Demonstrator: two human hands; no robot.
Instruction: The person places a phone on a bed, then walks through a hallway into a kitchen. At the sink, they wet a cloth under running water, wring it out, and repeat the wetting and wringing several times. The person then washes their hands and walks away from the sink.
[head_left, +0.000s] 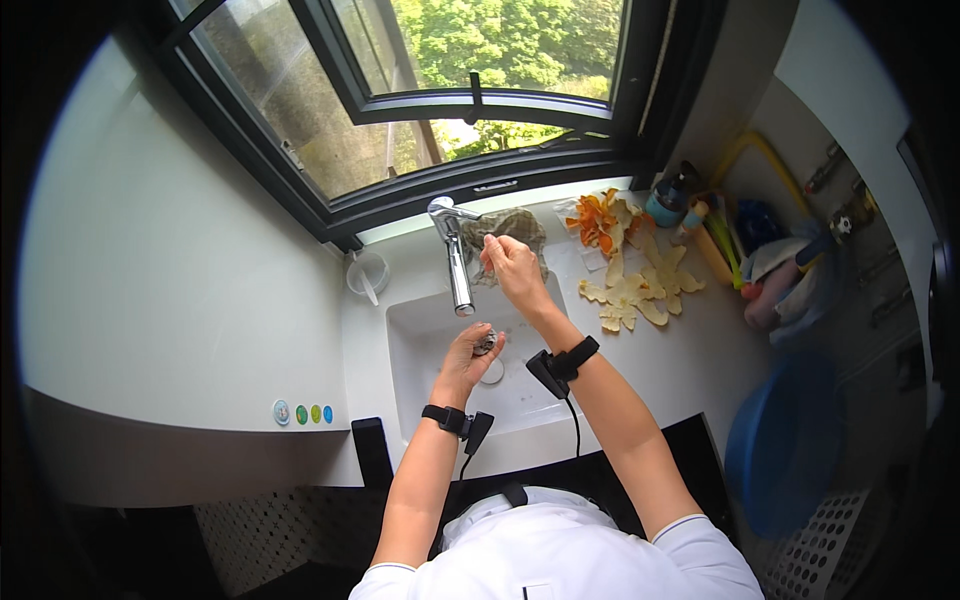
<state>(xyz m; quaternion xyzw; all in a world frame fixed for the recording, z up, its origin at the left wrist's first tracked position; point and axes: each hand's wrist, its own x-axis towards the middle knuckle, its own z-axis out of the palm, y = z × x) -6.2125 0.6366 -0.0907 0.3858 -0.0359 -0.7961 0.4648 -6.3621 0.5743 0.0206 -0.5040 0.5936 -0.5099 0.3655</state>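
My left hand (466, 358) is over the white sink basin (420, 390), below the spout of the chrome tap (457, 274). It grips a small round metallic object (486, 343), partly covered by my fingers, so I cannot tell its exact kind. My right hand (516, 271) is raised to the right of the tap, near its lever, with the fingers curled in and nothing visible in them. Behind that hand, a crumpled checked cloth (517, 225) lies at the back edge of the sink. A round white drain cover (492, 372) shows on the basin floor.
Orange peels (596, 221) and pale pomelo-like peels (637, 292) lie right of the basin. A clear plastic cup (367, 273) stands left, a black phone (372, 450) at the front left. Bottles (667, 201) and a blue basin (780, 450) are right. A window (480, 105) rises behind.
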